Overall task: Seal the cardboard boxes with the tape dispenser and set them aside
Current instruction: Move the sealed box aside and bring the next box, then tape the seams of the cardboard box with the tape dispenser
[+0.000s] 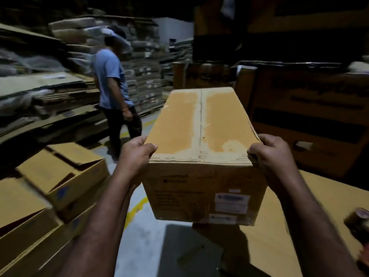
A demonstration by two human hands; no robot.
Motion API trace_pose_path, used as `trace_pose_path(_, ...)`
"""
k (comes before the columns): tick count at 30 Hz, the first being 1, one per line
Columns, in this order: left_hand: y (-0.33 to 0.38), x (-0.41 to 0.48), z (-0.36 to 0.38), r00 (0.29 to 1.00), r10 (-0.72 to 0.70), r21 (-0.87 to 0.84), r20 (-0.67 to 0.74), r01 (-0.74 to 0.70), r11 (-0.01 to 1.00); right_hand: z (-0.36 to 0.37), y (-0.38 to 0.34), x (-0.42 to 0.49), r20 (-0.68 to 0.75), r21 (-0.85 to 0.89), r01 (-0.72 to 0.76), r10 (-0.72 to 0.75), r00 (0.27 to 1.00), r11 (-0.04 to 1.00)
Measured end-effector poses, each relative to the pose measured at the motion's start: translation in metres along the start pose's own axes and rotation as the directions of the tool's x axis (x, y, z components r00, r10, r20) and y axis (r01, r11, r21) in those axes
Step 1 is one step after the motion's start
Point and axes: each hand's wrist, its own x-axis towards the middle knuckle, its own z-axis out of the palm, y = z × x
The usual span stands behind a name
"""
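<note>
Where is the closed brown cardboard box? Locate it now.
Head view, centre: the closed brown cardboard box is held between the left hand and right hand at its near top corners.

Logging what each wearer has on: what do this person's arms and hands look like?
Two bare hands, the left hand and the right hand, no gloves. Both forearms are uncovered to the frame's edge: no sleeves, watch, bracelets or rings show, though the picture is dim and blurred.
</note>
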Motion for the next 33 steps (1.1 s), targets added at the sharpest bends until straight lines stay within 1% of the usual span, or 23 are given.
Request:
trace_pose_path(2,-0.004,0.006,0.035,0.993,-0.019,-0.007,0.115,0.02,1.0,-0.033,0.013,-0.008,-0.09,-0.059,-0.041,0.035,0.995,0.997)
trace_pose_path(5,-0.009,0.005,0.087,0.963,-0.033,0.039,0.267,0.024,0.999,-0.078,0.036,-0.022,-0.193,-0.124,-0.109,0.083,0.978,0.986)
trace_pose_path(7,-0.015,0.002,0.116,0.941,-0.035,0.046,0.336,0.021,0.999,-0.101,0.049,-0.034,-0.26,-0.167,-0.161,0.114,0.959,0.973)
trace_pose_path(11,-0.026,-0.006,0.17,0.901,-0.039,0.001,0.432,0.043,0.999,-0.136,0.067,-0.048,-0.375,-0.177,-0.227,0.148,0.915,0.958)
trace_pose_path(13,-0.035,-0.008,0.19,0.885,-0.032,0.057,0.465,0.006,0.998,-0.149,0.08,-0.051,-0.387,-0.186,-0.262,0.174,0.906,0.947)
trace_pose_path(15,-0.043,-0.006,0.208,0.853,-0.054,0.187,0.519,-0.052,0.981,-0.161,0.1,-0.055,-0.393,-0.166,-0.307,0.223,0.892,0.937)
trace_pose_path(17,-0.045,-0.004,0.216,0.826,-0.093,0.362,0.555,-0.14,0.922,-0.168,0.12,-0.058,-0.378,-0.095,-0.326,0.269,0.886,0.941)
trace_pose_path(18,-0.043,-0.004,0.222,0.814,-0.107,0.461,0.571,-0.211,0.862,-0.175,0.13,-0.06,-0.379,-0.038,-0.346,0.307,0.873,0.937)
trace_pose_path(20,-0.039,-0.004,0.232,0.781,-0.101,0.6,0.616,-0.383,0.702,-0.19,0.155,-0.063,-0.4,0.032,-0.387,0.367,0.84,0.921)
trace_pose_path(21,-0.036,-0.004,0.239,0.755,-0.084,0.624,0.65,-0.468,0.625,-0.199,0.168,-0.064,-0.431,0.03,-0.41,0.382,0.817,0.911)
trace_pose_path(22,-0.033,-0.006,0.245,0.714,-0.07,0.624,0.696,-0.554,0.551,-0.208,0.182,-0.066,-0.492,0.012,-0.444,0.392,0.777,0.896)
trace_pose_path(23,-0.03,-0.009,0.253,0.661,-0.073,0.605,0.747,-0.628,0.49,-0.216,0.197,-0.069,-0.555,-0.026,-0.497,0.401,0.728,0.867)
trace_pose_path(24,-0.027,-0.014,0.261,0.601,-0.097,0.574,0.794,-0.685,0.449,-0.222,0.214,-0.072,-0.599,-0.058,-0.563,0.422,0.681,0.824)
trace_pose_path(26,-0.022,-0.025,0.277,0.488,-0.168,0.512,0.856,-0.761,0.399,-0.228,0.248,-0.074,-0.622,-0.115,-0.708,0.506,0.598,0.697)
trace_pose_path(27,-0.021,-0.029,0.285,0.455,-0.196,0.495,0.869,-0.783,0.377,-0.229,0.265,-0.074,-0.616,-0.136,-0.772,0.557,0.557,0.622)
trace_pose_path(29,-0.018,-0.032,0.296,0.44,-0.22,0.492,0.871,-0.794,0.358,-0.227,0.294,-0.07,-0.605,-0.179,-0.86,0.636,0.48,0.478)
trace_pose_path(30,-0.016,-0.032,0.301,0.445,-0.226,0.498,0.867,-0.79,0.358,-0.225,0.307,-0.067,-0.596,-0.184,-0.882,0.665,0.451,0.433)
trace_pose_path(31,-0.015,-0.031,0.305,0.45,-0.226,0.503,0.864,-0.787,0.358,-0.224,0.317,-0.064,-0.591,-0.18,-0.895,0.682,0.431,0.409)
trace_pose_path(33,-0.012,-0.026,0.312,0.463,-0.232,0.518,0.855,-0.787,0.336,-0.22,0.329,-0.059,-0.588,-0.176,-0.903,0.694,0.417,0.393)
